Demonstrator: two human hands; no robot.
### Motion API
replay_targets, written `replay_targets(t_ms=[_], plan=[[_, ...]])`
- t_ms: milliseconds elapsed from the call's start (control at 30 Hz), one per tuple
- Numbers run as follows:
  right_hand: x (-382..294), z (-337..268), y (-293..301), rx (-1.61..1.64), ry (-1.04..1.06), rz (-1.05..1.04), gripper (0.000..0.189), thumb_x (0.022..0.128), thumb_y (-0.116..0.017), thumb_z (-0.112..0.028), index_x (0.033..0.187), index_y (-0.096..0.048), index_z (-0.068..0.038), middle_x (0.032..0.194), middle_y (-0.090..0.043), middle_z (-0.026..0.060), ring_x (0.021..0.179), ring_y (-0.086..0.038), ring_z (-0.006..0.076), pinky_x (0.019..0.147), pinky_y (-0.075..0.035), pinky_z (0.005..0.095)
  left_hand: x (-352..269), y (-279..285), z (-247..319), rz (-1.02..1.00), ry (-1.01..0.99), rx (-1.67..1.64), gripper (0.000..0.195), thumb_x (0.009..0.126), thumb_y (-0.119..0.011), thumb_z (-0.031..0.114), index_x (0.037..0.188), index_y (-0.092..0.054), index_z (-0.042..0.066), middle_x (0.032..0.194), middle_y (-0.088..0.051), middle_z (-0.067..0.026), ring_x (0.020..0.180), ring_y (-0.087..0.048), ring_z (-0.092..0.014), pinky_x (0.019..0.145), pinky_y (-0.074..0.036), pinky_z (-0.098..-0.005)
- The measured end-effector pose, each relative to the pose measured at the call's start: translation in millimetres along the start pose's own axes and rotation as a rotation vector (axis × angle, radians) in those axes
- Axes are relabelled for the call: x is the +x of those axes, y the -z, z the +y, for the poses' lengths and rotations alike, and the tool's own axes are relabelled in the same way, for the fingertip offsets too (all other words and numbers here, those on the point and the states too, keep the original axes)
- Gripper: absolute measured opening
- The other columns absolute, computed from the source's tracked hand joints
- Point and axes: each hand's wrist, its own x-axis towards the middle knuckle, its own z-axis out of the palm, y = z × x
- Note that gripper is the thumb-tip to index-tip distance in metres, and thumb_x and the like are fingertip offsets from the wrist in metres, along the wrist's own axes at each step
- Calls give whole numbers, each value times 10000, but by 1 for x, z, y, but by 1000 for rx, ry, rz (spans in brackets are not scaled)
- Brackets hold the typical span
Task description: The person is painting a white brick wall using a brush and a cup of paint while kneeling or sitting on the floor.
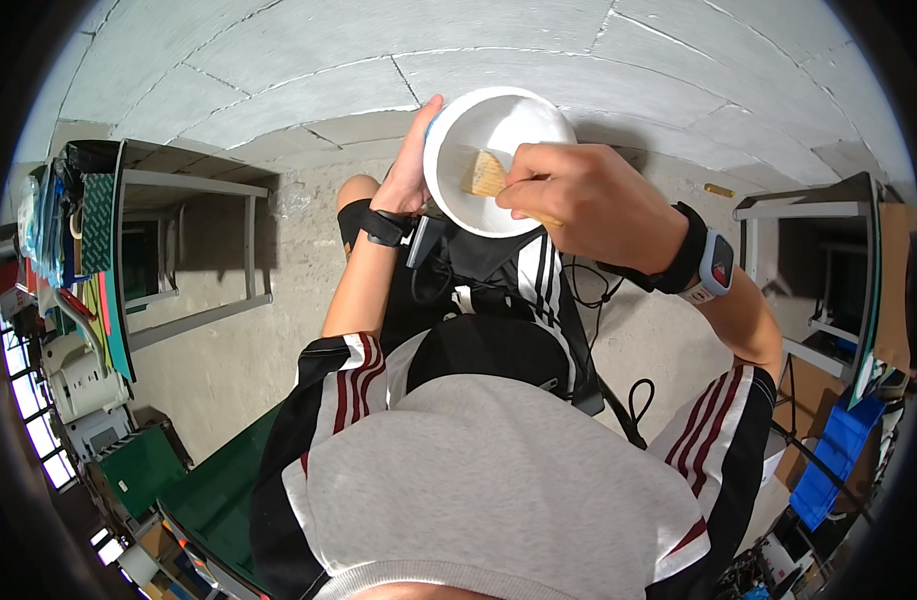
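Note:
A round white plastic bucket (529, 120) is tilted so that its inside faces me, close to the wall. My left hand (409, 169) holds it by its left side, thumb up along the outer wall. In my right hand (567, 191) is a flat brush (483, 174) with a light wooden handle, pinched between thumb and fingers. Its broad pale head sits within the bucket's opening. White material coats part of the bucket's inner wall; how much lies at the bottom is hard to tell.
Ahead stands a block wall (496, 71), white on most blocks, with bare grey ones low down. Metal-framed tables stand at left (195, 180) and right (800, 210). A small yellow object (719, 190) lies on the concrete floor by the wall. Black cables (597, 300) hang beside my legs.

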Motion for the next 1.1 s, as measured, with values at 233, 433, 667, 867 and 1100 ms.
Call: replay_targets(t_ms=[233, 433, 667, 867, 1100], plan=[[-11, 9, 3, -250, -84, 269, 106, 726, -620, -8, 820, -628, -56, 728, -538, 55, 600, -571, 204, 534, -482, 324, -3, -19, 11, 55, -73, 64, 676, 920, -366, 602, 1244, -533, 32, 1096, -639, -122, 971, -644, -194, 797, -530, -316], [-14, 8, -6, -274, -260, 323, 46, 765, -669, -54, 811, -671, -54, 608, -545, 68, 489, -540, 207, 444, -407, 320, -3, -30, 0, 91, -167, 100, 637, 952, -330, 556, 1281, -495, 36, 1220, -580, -140, 1104, -577, -224, 930, -461, -352], [-15, 7, -20, 92, -365, 500, 79, 760, -651, -108, 731, -683, -41, 607, -619, 125, 517, -610, 254, 489, -462, 326, -3, -24, -12, 122, -250, 49, 615, 955, -357, 542, 1224, -516, 12, 1100, -635, -124, 983, -638, -199, 852, -510, -319], [-13, 12, -22, 464, -458, 643, 46, 770, -673, -84, 763, -709, -57, 621, -645, 89, 489, -600, 166, 473, -445, 277, 1, -41, -8, 121, -194, -60, 628, 949, -354, 558, 1255, -501, 29, 1164, -606, -127, 1048, -601, -211, 906, -471, -341], [-19, 37, -11, -118, -86, 584, 126, 763, -588, -40, 872, -647, -23, 667, -568, 84, 566, -576, 196, 457, -458, 299, 18, 2, -33, 95, -94, -295, 599, 963, -336, 542, 1296, -492, 70, 1220, -582, -83, 1083, -568, -223, 949, -450, -350]])
